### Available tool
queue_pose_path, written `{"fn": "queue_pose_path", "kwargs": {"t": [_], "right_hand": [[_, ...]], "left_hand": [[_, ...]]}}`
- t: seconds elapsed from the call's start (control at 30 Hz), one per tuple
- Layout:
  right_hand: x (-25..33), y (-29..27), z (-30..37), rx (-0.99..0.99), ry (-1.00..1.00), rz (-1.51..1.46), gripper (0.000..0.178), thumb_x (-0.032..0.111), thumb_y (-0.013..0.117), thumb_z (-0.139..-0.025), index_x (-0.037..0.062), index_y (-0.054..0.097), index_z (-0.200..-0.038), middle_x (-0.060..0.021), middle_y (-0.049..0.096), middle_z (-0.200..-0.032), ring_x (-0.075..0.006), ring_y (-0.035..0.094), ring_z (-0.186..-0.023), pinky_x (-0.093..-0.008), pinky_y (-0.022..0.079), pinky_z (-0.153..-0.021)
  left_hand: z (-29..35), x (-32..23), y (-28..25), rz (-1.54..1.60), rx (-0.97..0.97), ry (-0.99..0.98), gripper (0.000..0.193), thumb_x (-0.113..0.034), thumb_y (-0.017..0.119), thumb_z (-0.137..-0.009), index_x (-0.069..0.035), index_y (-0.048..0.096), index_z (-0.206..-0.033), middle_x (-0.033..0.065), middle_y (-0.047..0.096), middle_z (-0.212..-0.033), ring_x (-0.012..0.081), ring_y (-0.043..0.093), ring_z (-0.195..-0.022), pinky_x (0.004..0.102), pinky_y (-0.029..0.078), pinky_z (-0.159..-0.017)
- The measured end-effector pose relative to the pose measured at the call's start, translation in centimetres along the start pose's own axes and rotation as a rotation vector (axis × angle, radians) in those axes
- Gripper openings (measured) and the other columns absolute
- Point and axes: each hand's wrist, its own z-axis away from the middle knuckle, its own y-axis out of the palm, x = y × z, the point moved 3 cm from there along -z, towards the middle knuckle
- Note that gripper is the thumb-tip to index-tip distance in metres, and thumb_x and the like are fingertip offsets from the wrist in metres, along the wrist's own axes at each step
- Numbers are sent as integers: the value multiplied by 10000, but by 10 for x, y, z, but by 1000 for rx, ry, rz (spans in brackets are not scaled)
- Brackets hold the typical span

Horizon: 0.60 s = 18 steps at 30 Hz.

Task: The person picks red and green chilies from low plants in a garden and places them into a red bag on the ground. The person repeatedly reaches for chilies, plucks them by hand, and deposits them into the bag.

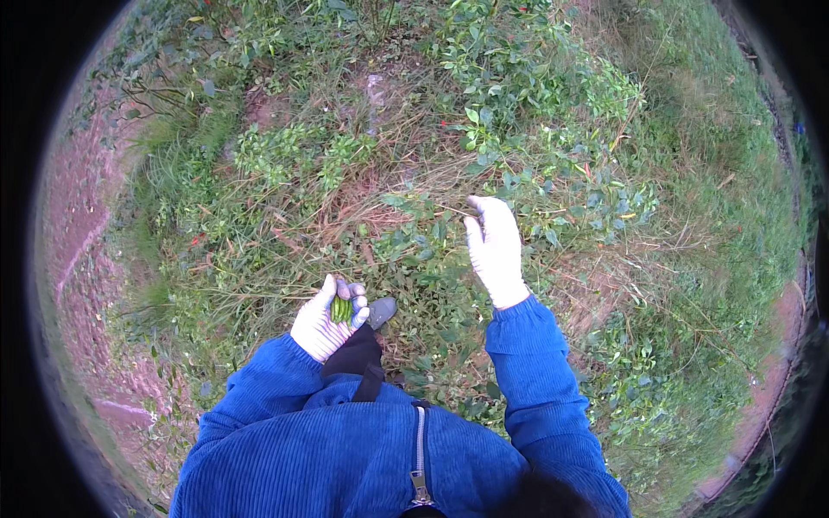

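My left hand (324,321), in a white glove with greyish fingertips, is closed around a small bunch of green chili peppers (341,310). It sits low in front of my body, just above my dark shoe (382,312). My right hand (494,250), gloved the same way, reaches forward among the leaves of a chili plant (488,142). Its thumb and fingers are bent but apart, and nothing shows between them. A thin dry stalk (449,208) runs up to the fingertips; whether they touch it is too small to tell.
Small red chilies (444,123) dot the plants ahead. Another leafy plant (294,155) stands at the left, with dry grass (371,203) lying between. Bare reddish soil (82,250) runs along the left, and a grassy strip (725,173) along the right.
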Motion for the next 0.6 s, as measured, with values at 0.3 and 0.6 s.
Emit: {"fn": "queue_pose_path", "kwargs": {"t": [0.3,0.6], "right_hand": [[-97,-90,-54,100,576,-219,596,241,662,-893,-54,430,-1356,-220,524,-1350,-262,514,-1252,-358,408,-1043],[-94,-30,0,479,575,-390,524,181,722,-820,60,562,-1305,-111,651,-1186,-213,606,-1071,-329,470,-936]], "left_hand": [[-28,9,11,-25,-103,-102,373,-430,484,-984,-84,489,-846,40,474,-835,109,469,-632,189,392,-448],[-50,31,38,-181,-75,-215,269,-309,518,-1001,-45,571,-1021,41,557,-846,96,492,-618,185,394,-443]]}}
